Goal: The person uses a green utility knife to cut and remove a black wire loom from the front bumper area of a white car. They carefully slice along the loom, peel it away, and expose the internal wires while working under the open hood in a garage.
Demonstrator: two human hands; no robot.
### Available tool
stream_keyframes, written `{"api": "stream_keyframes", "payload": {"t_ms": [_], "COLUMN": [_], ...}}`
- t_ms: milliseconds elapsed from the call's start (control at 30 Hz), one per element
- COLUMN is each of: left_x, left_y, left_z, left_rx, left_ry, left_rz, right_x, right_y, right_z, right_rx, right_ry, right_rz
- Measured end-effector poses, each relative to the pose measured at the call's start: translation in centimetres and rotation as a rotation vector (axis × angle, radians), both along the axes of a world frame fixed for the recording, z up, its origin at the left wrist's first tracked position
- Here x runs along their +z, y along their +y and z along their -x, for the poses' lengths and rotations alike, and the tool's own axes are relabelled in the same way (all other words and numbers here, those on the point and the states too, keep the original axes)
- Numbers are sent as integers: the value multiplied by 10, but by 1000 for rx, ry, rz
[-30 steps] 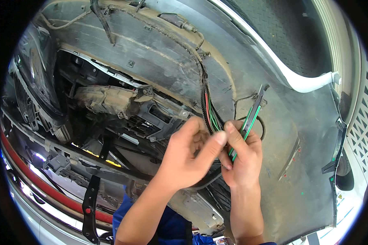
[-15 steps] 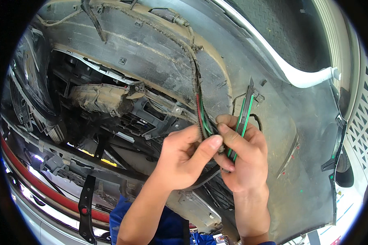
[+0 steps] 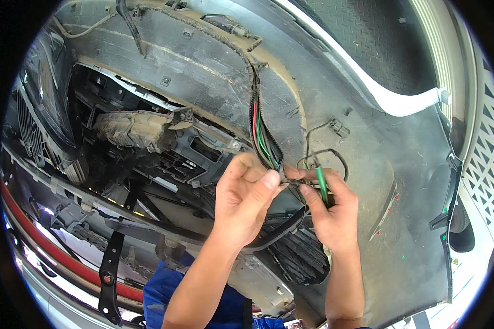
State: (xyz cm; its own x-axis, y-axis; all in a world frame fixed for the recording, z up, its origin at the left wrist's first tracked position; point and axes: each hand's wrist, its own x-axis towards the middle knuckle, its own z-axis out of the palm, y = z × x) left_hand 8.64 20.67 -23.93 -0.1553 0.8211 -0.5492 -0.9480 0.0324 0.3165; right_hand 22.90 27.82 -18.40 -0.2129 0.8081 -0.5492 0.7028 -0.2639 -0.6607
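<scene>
A wiring harness [image 3: 253, 122] runs down the metal panel to my hands. Its dark corrugated sleeve is split, baring red, green and black wires [image 3: 262, 137]. My left hand [image 3: 244, 197] is closed, thumb and fingers pinching the harness at the lower end of this opening. Close beside it on the right, my right hand [image 3: 332, 208] is closed around a green-edged utility knife [image 3: 321, 186], now seen foreshortened. Its thumb and forefinger also touch the harness near a thin dark branch wire [image 3: 340, 155]. Fingers hide part of the knife and the lower harness.
A large dusty grey panel [image 3: 368, 219] lies behind and right of my hands. To the left are a headlamp [image 3: 46, 98], a dusty brown part [image 3: 132, 130] and a black bracket [image 3: 111, 274]. A small connector [image 3: 340, 129] sits above my right hand.
The knife has turned in my right hand from upright and fully visible to foreshortened. My hands have shifted slightly along the harness, and the split in the sleeve has spread wider, showing more wires.
</scene>
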Motion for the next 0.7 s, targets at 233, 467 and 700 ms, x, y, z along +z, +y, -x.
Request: {"api": "stream_keyframes", "payload": {"t_ms": [233,467,700], "left_x": [5,14,2], "left_y": [-8,-23,-20], "left_z": [-41,-54,-44], "left_rx": [-177,-32,-105], "left_ry": [197,241,157], "left_rz": [53,60,257], "right_x": [10,48,50], "right_y": [-31,-44,-43], "right_z": [-2,-7,4], "right_rx": [-375,-279,299], "right_ry": [149,278,-53], "right_rz": [7,-13,-154]}}
